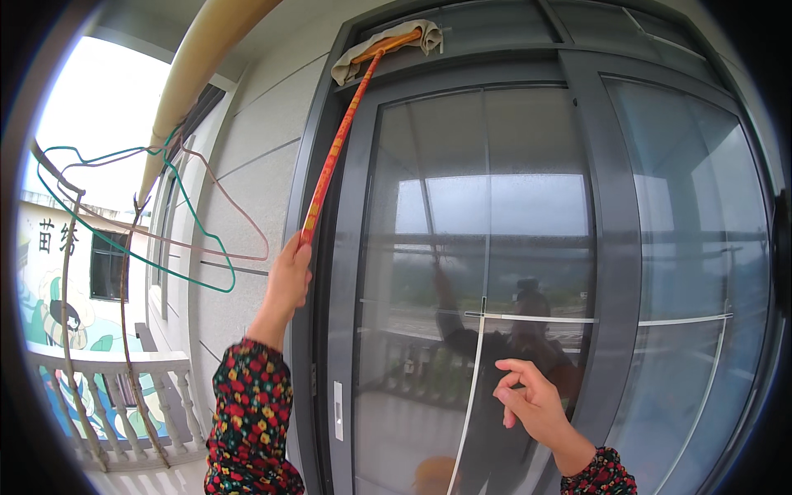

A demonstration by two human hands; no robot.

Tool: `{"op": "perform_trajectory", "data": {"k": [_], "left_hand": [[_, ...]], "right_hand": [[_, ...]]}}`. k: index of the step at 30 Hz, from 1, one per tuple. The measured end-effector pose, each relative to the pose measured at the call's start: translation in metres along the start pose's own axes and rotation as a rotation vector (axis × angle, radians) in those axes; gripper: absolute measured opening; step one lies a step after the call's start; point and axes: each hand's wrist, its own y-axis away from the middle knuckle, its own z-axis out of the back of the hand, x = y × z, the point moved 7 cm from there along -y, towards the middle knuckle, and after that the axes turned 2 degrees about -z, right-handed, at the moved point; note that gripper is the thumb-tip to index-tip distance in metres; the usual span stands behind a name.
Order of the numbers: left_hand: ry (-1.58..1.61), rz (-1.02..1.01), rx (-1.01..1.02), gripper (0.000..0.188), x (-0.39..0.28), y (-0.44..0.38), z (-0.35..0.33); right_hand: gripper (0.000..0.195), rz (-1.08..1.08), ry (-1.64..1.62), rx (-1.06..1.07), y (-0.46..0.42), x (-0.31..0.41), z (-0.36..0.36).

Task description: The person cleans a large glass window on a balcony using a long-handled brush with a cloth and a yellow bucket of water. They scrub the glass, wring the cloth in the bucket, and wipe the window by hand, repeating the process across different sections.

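My left hand [288, 276] is closed around the lower part of a long red handle with yellow markings [337, 148]. The handle slants up to an orange mop head [390, 44], over which a beige cloth [346, 65] is draped. Cloth and head rest against the top left of the grey door frame [433, 73], by the glass pane above the door. In front of the sliding door's glass [421, 346], my right hand [526, 396] is raised with nothing in it, its fingers bent and partly apart.
To the left, a green wire hanger [197, 210] and a pinkish hanger [226, 179] hang from a thick pole [192, 68]. Thin forked sticks [127, 297] stand by the balustrade [164, 383]. The door has a recessed handle [338, 411].
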Motion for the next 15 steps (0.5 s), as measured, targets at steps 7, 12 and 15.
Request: {"op": "perform_trajectory", "data": {"k": [7,12,15], "left_hand": [[0.055,0.027,0.013,0.044,0.001,0.11,0.069],[0.006,-0.008,0.048,0.047,-0.026,0.118,0.1],[0.006,-0.047,0.071,0.049,-0.028,0.115,0.092]], "right_hand": [[0.037,0.032,-0.082,0.137,-0.033,0.0,-0.073],[0.041,-0.02,-0.086,0.19,-0.032,-0.001,-0.106],[0.041,-0.033,-0.094,0.186,-0.03,-0.001,-0.117]]}}
